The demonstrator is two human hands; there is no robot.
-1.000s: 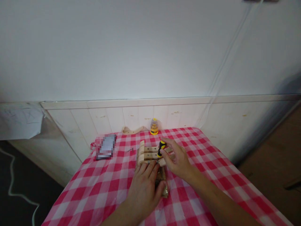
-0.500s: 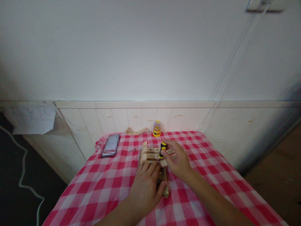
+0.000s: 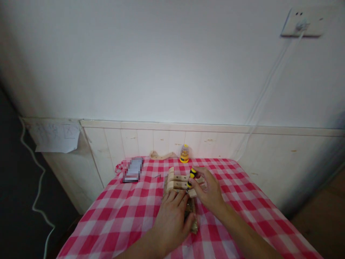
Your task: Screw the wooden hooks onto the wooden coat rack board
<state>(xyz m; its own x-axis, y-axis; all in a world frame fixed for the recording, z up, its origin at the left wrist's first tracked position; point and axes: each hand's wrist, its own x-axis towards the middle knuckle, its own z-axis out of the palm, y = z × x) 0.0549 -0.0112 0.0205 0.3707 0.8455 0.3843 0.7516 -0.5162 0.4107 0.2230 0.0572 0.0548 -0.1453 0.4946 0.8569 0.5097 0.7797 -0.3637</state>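
A small yellow-and-black screwdriver is pinched in the fingers of my right hand. It leans slightly, its lower end meeting the nearest slat of a pale wooden assembly with slats and dark holes; the exact tip is hard to make out. My left hand lies with outstretched fingers on the near side of this wood, fingertips close to the screwdriver's tip. Under that palm is a glossy, brownish packet, partly covered, its contents unclear.
A phone-like device with a blurred screen lies at the back left. Small dark metal pieces are beside the wood. Against the wall stand a curved wooden strip and a yellow-capped bit container. A checked cloth covers the table.
The camera view has tilted upward and shifted left, so everything sits lower and further right. The screwdriver leans more to the right. Both hands keep nearly the same places at the wood.
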